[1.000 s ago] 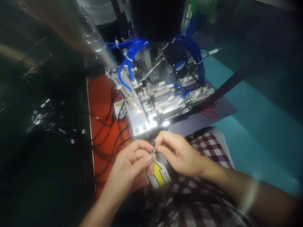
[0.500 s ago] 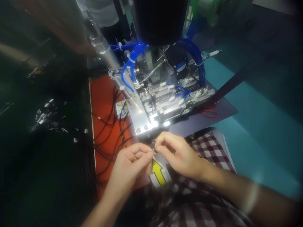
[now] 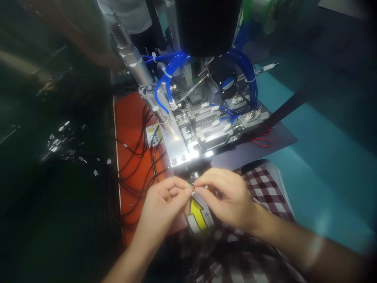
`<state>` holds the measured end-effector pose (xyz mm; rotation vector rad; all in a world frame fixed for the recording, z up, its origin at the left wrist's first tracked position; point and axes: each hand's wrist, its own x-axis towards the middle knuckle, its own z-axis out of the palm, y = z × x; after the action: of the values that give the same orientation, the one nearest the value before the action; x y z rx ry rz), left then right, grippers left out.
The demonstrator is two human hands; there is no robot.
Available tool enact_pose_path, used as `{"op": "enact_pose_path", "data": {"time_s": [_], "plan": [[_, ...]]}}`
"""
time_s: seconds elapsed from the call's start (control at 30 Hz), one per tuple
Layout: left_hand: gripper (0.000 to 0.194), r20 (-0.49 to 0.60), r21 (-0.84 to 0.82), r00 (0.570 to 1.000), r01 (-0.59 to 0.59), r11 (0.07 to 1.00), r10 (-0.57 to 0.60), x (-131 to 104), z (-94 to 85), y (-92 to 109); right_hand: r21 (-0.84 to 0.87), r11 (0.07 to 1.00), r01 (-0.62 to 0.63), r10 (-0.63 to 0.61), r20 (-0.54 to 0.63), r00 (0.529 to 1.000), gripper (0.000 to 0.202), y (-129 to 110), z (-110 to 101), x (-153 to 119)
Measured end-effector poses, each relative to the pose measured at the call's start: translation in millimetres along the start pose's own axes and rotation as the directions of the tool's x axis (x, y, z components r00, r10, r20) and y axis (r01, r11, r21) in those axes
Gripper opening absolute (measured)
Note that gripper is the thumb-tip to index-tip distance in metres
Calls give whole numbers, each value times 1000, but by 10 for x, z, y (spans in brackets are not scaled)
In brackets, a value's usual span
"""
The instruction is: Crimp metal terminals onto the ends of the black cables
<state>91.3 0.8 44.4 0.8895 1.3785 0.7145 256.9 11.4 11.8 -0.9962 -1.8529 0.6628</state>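
Observation:
My left hand (image 3: 166,202) pinches thin coloured wires (image 3: 192,186) between thumb and forefinger. From the other side my right hand (image 3: 231,196) closes thumb and forefinger on the tips of the same wires. The fingertips almost meet, and the wire ends are too small to make out fully. Just beyond the hands stands a metal machine (image 3: 203,133) with a bright front plate. Below the fingertips a label with a yellow arrow (image 3: 198,214) shows.
Black cables (image 3: 141,190) run across an orange-red board (image 3: 126,118) on the left. Several cable ends with shiny metal connectors (image 3: 55,143) lie at the far left. Blue air tubes (image 3: 176,61) arch over the machine. Another person's white clothing (image 3: 129,15) shows at the back.
My right hand has turned slightly, and its fingertips have come down beside the left ones at the wires. The whole view has shifted a little. My left hand keeps its pinch.

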Motion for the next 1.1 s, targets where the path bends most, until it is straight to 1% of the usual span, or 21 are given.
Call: {"op": "enact_pose_path", "data": {"time_s": [0.07,0.17,0.27,0.43,0.6,0.67,0.7,0.77,0.83,0.9,1.0,1.03,1.1], "plan": [[20,5,12,1000,3,1000,-3,3,-1,-5,-104,991,89,-87,24,996,6,12,-22,-6],[19,11,30,1000,-5,1000,5,4,2,-3,-252,946,204,-197,51,979,7,31,-57,-8],[19,12,38,1000,-13,999,12,11,8,-7,-343,895,286,-281,64,957,9,55,-87,0],[20,17,17,1000,-12,1000,12,24,-5,-38,-350,868,353,-347,80,934,10,94,-88,8],[19,52,-31,999,11,999,-10,27,-30,-57,-324,884,337,-339,54,939,8,105,-37,-3],[18,30,-52,999,15,999,-14,21,-22,-46,-276,914,298,-300,38,953,6,99,-27,-3],[18,17,-58,1000,14,998,-13,15,-14,-39,-232,938,258,-260,25,965,6,94,-25,-2],[18,-14,-62,1000,6,998,-7,2,2,-29,-107,986,129,-131,-17,991,6,78,-23,-6],[17,-40,-49,999,-10,999,8,-9,14,-33,34,999,-21,23,-50,999,6,55,-17,-20],[17,-58,-30,998,-30,999,28,-15,18,-48,136,983,-127,135,-57,989,5,28,-4,-41],[17,-58,-20,997,-57,998,56,-15,18,-69,216,947,-239,251,-33,967,4,-20,24,-63],[17,-62,-19,996,-66,998,64,-16,20,-71,236,927,-292,303,-12,953,3,-36,32,-61],[15,-69,-2,994,-84,997,83,-23,28,-68,282,865,-415,419,50,907,1,-65,41,-42]]}}
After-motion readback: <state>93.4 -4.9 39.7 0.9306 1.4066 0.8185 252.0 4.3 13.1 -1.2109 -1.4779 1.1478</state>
